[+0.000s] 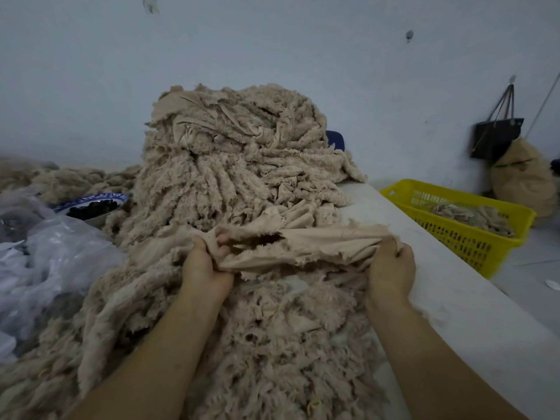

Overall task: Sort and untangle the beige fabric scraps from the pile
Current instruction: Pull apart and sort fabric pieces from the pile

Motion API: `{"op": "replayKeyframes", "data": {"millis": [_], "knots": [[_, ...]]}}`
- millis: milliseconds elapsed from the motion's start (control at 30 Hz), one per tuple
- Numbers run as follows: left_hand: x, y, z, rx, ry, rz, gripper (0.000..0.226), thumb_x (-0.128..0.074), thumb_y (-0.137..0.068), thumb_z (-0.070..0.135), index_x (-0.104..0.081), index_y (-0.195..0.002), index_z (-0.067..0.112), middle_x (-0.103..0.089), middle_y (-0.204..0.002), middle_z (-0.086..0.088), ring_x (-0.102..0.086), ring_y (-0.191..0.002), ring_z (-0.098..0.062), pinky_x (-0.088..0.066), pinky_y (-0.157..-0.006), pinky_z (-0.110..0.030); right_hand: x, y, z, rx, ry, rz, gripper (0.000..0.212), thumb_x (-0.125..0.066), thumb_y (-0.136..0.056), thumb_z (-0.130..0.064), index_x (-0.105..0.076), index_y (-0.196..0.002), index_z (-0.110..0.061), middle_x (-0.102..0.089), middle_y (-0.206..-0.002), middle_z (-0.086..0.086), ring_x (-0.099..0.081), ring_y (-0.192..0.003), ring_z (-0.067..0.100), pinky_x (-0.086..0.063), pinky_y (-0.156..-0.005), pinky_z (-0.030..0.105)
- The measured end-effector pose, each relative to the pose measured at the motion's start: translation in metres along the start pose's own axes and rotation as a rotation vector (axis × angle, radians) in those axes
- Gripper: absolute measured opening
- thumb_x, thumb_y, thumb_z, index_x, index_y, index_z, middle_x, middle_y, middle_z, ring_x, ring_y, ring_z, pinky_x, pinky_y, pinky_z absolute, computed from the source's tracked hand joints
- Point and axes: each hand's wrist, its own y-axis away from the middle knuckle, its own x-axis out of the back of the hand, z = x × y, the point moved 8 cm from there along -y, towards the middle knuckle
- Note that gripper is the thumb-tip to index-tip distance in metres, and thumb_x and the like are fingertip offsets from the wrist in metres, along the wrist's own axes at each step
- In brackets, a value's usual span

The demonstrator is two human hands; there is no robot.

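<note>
Scraps (236, 165) of beige fabric lie heaped on the counter (454, 298), rising against the wall and spilling toward the person. One frayed strip (318, 241) is stretched just above the heap's near part. The left hand (204, 268) grips its left end, fingers (223, 239) curled into the cloth, and the right hand (391, 268) clutches the right end. A yellow basket (448, 231) holding more scraps stands past the counter's right edge. A bowl (100, 196) sits left, beside a plastic bag (45, 262).
</note>
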Motion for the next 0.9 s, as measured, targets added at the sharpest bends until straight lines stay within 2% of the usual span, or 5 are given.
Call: {"op": "replayKeyframes", "data": {"millis": [167,367,533,633,900], "knots": [[0.006,-0.001,0.005,0.013,-0.092,0.004,0.049,-0.034,-0.106,0.047,-0.047,-0.073,0.014,-0.041,-0.047,0.005,-0.03,-0.032,-0.007,-0.04,-0.039,-0.015,0.001,-0.003,-0.004,0.0,0.089,-0.048,0.019,-0.039,-0.104,-0.024,-0.043,-0.096,-0.007,-0.046,-0.088,0.014,-0.043,-0.078,0.028,-0.034,-0.063,0.038],[-0.023,0.013,-0.019,0.088,-0.162,-0.131,0.039,-0.045,-0.104,0.04,-0.058,-0.084,0.009,-0.054,-0.06,0.001,-0.046,-0.042,-0.006,-0.053,-0.048,-0.021,-0.028,0.062,-0.066,0.744,0.408,-0.16,0.046,-0.062,-0.086,-0.014,-0.054,-0.13,-0.004,-0.045,-0.134,0.014,-0.038,-0.123,0.025,-0.034,-0.101,0.038],[-0.046,0.029,-0.031,0.132,-0.203,-0.295,0.05,-0.04,-0.105,0.042,-0.068,-0.098,0.001,-0.073,-0.08,-0.011,-0.073,-0.072,-0.021,-0.061,-0.062,-0.035,-0.084,0.124,-0.042,0.976,0.621,-0.803,0.037,-0.052,-0.096,-0.046,-0.058,-0.116,-0.015,-0.055,-0.116,-0.001,-0.043,-0.112,0.013,-0.034,-0.091,0.029],[-0.054,0.033,-0.031,0.16,-0.253,-0.366,0.063,-0.035,-0.104,0.048,-0.073,-0.09,-0.001,-0.072,-0.092,-0.016,-0.073,-0.087,-0.028,-0.06,-0.072,-0.038,-0.08,0.101,-0.037,0.845,0.599,-0.727,0.031,-0.051,-0.1,-0.028,-0.042,-0.071,-0.022,-0.045,-0.076,-0.006,-0.045,-0.076,0.015,-0.03,-0.067,0.026],[-0.047,0.031,-0.033,0.021,-0.733,-0.312,0.058,-0.047,-0.094,0.062,-0.064,-0.106,0.008,-0.062,-0.074,0.015,-0.072,-0.064,-0.018,-0.043,-0.053,-0.016,-0.061,0.068,-0.034,0.392,0.194,-0.694,0.039,-0.047,-0.101,-0.031,-0.032,-0.068,-0.017,-0.032,-0.056,-0.009,-0.028,-0.05,0.006,-0.026,-0.048,0.023]]}}
